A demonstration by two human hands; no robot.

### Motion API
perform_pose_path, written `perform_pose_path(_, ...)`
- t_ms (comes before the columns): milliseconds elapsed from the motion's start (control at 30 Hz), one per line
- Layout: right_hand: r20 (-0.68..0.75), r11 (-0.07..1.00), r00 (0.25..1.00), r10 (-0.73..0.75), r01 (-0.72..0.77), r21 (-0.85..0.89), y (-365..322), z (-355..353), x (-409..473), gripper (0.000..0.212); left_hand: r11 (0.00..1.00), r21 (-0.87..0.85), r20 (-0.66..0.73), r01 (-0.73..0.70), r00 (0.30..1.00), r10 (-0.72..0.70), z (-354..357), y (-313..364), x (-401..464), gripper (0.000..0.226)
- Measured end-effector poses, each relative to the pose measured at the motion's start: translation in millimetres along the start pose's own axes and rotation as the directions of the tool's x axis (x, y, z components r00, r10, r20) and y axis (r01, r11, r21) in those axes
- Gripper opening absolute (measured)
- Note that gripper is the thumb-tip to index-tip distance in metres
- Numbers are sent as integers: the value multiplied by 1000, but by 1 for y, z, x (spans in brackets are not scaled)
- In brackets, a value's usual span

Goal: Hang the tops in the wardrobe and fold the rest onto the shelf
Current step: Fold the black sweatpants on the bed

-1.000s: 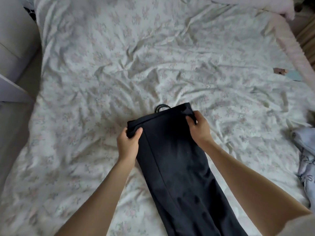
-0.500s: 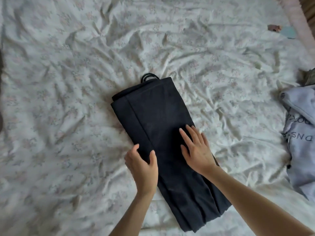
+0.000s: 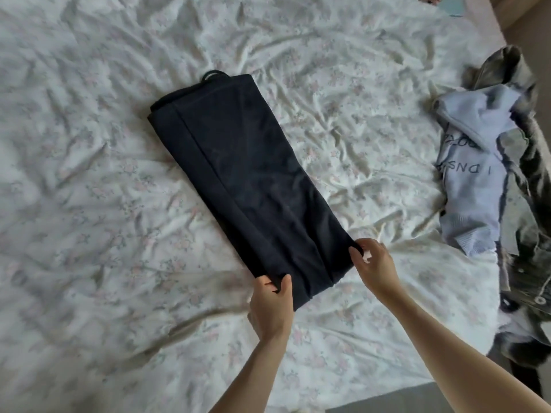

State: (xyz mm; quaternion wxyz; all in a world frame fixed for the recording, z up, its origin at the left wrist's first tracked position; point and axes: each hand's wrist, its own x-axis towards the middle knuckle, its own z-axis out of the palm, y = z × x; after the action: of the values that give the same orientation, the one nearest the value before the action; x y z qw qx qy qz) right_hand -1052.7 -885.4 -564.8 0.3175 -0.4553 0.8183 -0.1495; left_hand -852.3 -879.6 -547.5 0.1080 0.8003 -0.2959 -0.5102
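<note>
Dark trousers [image 3: 247, 180] lie flat on the bed [image 3: 89, 204], folded lengthwise, waist toward 11 o'clock. Left hand [image 3: 271, 308] and right hand [image 3: 374, 265] each pinch a hem corner.

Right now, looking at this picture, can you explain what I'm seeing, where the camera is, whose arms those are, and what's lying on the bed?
There is no machine here. The camera is worn on a person's head and looks forward and down, so the two bare arms reaching in from the bottom are that person's own.

The surface is a bed with a wrinkled, pale flowered sheet. Lying flat on it are dark trousers, folded lengthwise, with the waistband at the far end.

The left hand pinches one near corner of the trousers at the leg end, and the right hand pinches the other near corner. The cloth lies on the sheet.

To the right sits a pile of other clothes: a pale blue top with printed letters, and an olive jacket partly under it.
</note>
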Motion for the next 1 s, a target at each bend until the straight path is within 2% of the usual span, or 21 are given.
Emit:
perform_pose_path(100, -5, 997, 1000, 12, -12, 73, 15, 2, -11, 11, 996, -92, -63, 15, 998, -21, 16, -21, -27, 40)
perform_pose_path(167, 1, 991, 1000, 31, -31, 130, 20, 2, -14, 15, 989, -145, -92, 13, 995, -27, 27, -28, -37, 37)
perform_pose_path(333, 42, 980, 999, -17, 8, 198, 27, -6, -17, 14, 989, -131, -143, 70, 986, -89, 59, -28, -43, 38)
perform_pose_path(467, 61, 983, 998, -17, 6, 181, 30, -6, -12, 9, 978, -159, -230, 134, 958, -168, 71, -28, -37, 21)
perform_pose_path(567, 172, 975, 984, 41, -77, 209, 27, -11, -3, 5, 958, -274, -211, 89, 966, -151, 71, -33, -37, 16)
perform_pose_path(700, 152, 971, 987, 53, -87, 222, 26, -28, 10, 18, 910, -414, -238, -17, 967, -90, 61, -37, -53, 3)
perform_pose_path(833, 183, 975, 983, 10, -50, 218, 22, -42, 16, 19, 842, -513, -273, -165, 962, 22, 37, -38, -53, 13)
perform_pose_path(900, 186, 978, 982, 13, -51, 201, 24, -45, 19, 16, 829, -523, -247, -201, 966, 78, 27, -43, -49, 16)
perform_pose_path(1000, 157, 990, 986, 63, -82, 113, 29, -39, 17, 12, 900, -400, -182, -173, 978, 107, 22, -57, -48, 21)
